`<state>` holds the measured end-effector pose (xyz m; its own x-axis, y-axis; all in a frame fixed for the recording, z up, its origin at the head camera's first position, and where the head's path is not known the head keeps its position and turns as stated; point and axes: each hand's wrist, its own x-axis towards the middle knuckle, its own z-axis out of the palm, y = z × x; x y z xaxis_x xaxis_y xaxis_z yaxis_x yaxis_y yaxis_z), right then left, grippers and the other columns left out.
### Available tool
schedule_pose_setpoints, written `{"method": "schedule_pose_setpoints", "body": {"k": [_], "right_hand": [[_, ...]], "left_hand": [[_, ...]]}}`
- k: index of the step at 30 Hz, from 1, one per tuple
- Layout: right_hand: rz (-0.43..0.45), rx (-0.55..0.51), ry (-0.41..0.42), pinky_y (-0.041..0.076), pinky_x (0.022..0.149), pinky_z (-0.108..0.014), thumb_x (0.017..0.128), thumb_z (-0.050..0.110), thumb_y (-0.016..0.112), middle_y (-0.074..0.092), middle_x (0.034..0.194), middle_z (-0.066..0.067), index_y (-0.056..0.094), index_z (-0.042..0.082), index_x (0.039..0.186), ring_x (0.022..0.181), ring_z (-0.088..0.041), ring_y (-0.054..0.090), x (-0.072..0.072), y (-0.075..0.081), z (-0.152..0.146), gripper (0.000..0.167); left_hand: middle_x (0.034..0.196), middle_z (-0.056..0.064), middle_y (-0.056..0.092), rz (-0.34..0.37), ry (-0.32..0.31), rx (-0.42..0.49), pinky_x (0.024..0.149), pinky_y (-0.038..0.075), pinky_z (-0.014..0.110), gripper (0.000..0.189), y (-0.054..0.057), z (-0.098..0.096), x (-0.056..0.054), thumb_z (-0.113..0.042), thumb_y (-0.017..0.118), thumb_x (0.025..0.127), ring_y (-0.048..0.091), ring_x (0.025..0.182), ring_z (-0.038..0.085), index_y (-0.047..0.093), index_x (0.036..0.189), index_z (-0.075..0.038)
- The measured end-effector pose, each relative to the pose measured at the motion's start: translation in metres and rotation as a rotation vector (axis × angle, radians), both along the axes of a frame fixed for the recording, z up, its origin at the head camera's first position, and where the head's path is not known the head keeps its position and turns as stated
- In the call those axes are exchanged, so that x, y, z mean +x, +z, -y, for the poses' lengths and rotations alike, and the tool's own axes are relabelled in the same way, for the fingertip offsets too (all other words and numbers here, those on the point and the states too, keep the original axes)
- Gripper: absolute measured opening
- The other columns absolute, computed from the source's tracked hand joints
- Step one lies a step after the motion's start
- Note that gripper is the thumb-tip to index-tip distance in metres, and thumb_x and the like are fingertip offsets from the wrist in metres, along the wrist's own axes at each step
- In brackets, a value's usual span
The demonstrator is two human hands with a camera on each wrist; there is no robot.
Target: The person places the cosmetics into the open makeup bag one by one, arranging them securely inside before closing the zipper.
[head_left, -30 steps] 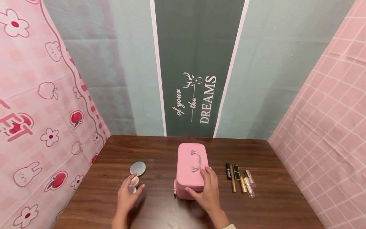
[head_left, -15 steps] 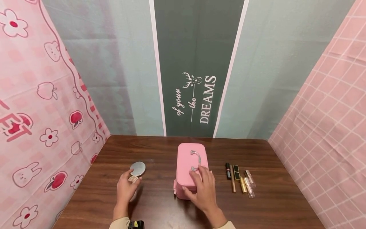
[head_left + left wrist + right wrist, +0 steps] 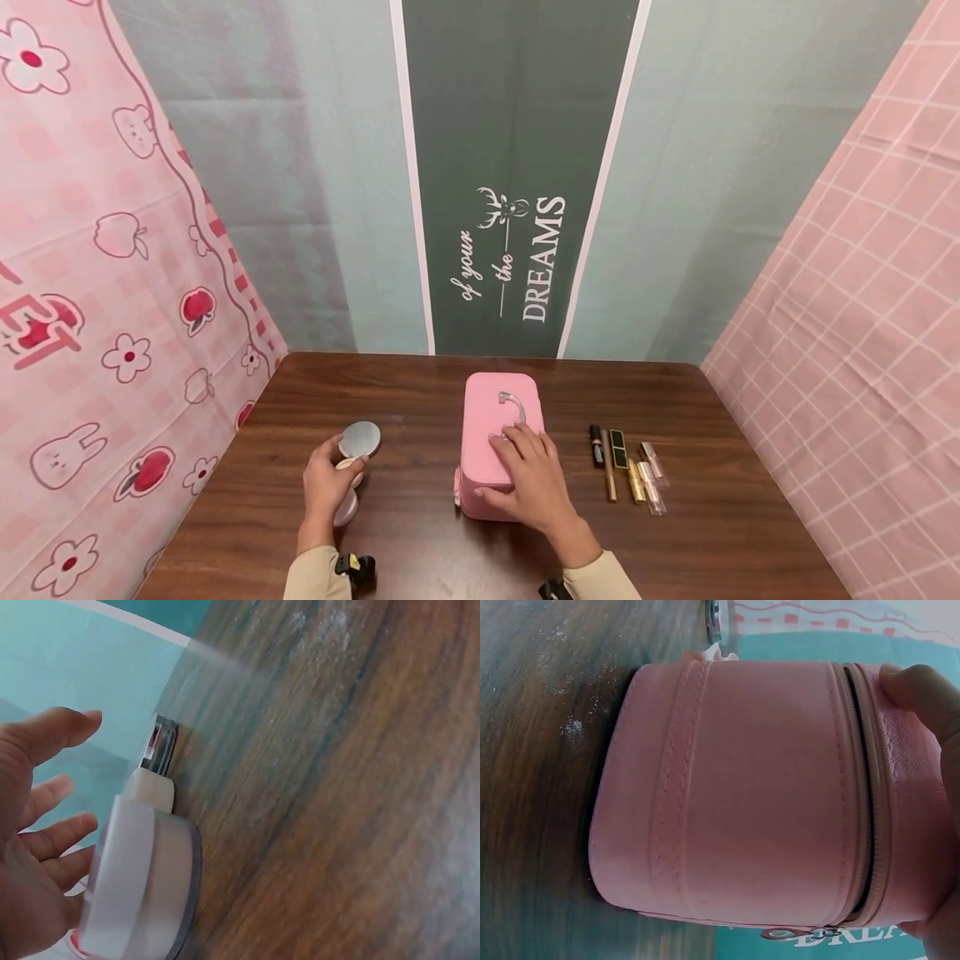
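My left hand [image 3: 327,487] is over a small group of round cosmetics at the left. Its fingertips overlap a silver-lidded round compact [image 3: 361,439] in the head view. Beneath the hand are a small cream jar [image 3: 154,789] and a larger white-topped round pot [image 3: 139,877]; in the left wrist view the fingers are spread beside them, gripping nothing. My right hand [image 3: 534,479] rests on the lid of a pink vanity case [image 3: 487,425], partly covering its silver handle [image 3: 512,403]. The thumb touches the lid's edge, just above the zip [image 3: 866,787], whose rows show a dark gap.
Right of the case lie a black tube [image 3: 596,446], a slim gold-brown stick [image 3: 611,479], a black rectangular case with gold edging [image 3: 618,448], a gold tube [image 3: 637,482] and clear-capped lipsticks [image 3: 651,487]. Everything stands on a brown wooden table [image 3: 420,542] with curtains behind.
My right hand has slid forward and left over the lid, covering part of the handle. The left hand has moved slightly forward, leaving the white-topped pot more visible. The case stays put.
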<state>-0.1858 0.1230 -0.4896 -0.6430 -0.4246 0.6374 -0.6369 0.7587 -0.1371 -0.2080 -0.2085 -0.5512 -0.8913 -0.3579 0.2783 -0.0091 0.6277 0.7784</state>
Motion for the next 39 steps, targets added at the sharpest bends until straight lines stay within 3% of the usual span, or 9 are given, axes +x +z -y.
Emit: {"method": "schedule_pose_setpoints", "body": {"k": [9, 20, 27, 39], "right_hand": [[-0.026, -0.063, 0.03, 0.031, 0.09, -0.057, 0.06, 0.053, 0.079, 0.057, 0.111, -0.01, 0.064, 0.01, 0.111, 0.11, -0.032, 0.049, -0.002, -0.005, -0.002, 0.068], [-0.003, -0.216, 0.047, 0.031, 0.091, -0.052, 0.064, 0.054, 0.077, 0.056, 0.111, -0.007, 0.066, 0.009, 0.109, 0.109, -0.028, 0.048, -0.001, -0.005, -0.003, 0.065], [-0.054, -0.272, 0.067, 0.034, 0.085, -0.053, 0.066, 0.054, 0.076, 0.057, 0.109, -0.007, 0.066, 0.007, 0.107, 0.104, -0.03, 0.05, -0.004, -0.005, -0.005, 0.063], [-0.031, -0.389, 0.095, 0.031, 0.089, -0.051, 0.067, 0.054, 0.076, 0.057, 0.11, -0.011, 0.065, 0.004, 0.108, 0.106, -0.032, 0.049, -0.004, -0.006, -0.008, 0.066]], "left_hand": [[0.11, 0.031, 0.056, 0.118, 0.023, 0.092, 0.09, 0.033, 0.053, 0.062, -0.006, 0.001, -0.009, -0.017, 0.079, 0.07, 0.049, 0.105, 0.043, 0.053, 0.122, 0.006], [0.121, 0.031, 0.048, 0.264, 0.024, 0.015, 0.082, 0.031, 0.063, 0.074, -0.002, 0.0, -0.015, -0.024, 0.079, 0.067, 0.046, 0.108, 0.047, 0.048, 0.129, 0.002], [0.121, 0.033, 0.044, 0.291, 0.04, -0.017, 0.082, 0.029, 0.066, 0.081, -0.001, -0.002, -0.02, -0.025, 0.079, 0.066, 0.042, 0.109, 0.047, 0.043, 0.132, 0.004], [0.12, 0.033, 0.036, 0.355, 0.041, -0.071, 0.081, 0.026, 0.065, 0.09, -0.004, -0.003, -0.028, -0.032, 0.082, 0.064, 0.03, 0.107, 0.051, 0.039, 0.135, 0.005]]}}
